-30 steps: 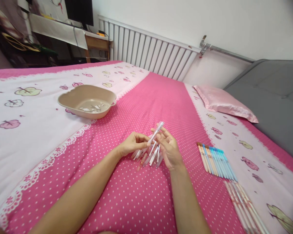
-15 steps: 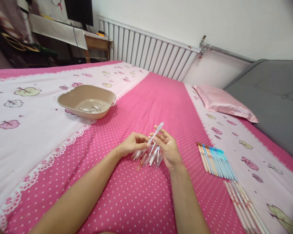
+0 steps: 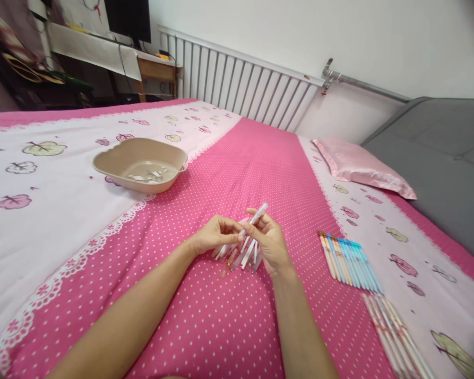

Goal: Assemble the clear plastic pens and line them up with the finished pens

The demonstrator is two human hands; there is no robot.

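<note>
A slim whitish-pink pen slants up between my two hands. The thumb and fingers of my right hand are closed around its middle. My left hand pinches at its lower end, where the fingers partly hide what they grip. Just under the hands lies a loose pile of pale sticks, some white and some clear or reddish, partly covered by the fingers.
To the right lie a row of blue and beige pens and a group of pinkish pens. A beige basin with small white pieces inside stands at left. A pink pillow rests by the grey headboard.
The pen's top end has shifted slightly down, and its printed marking no longer shows. My right fingers have moved a little on it. My left hand stays almost in place.
</note>
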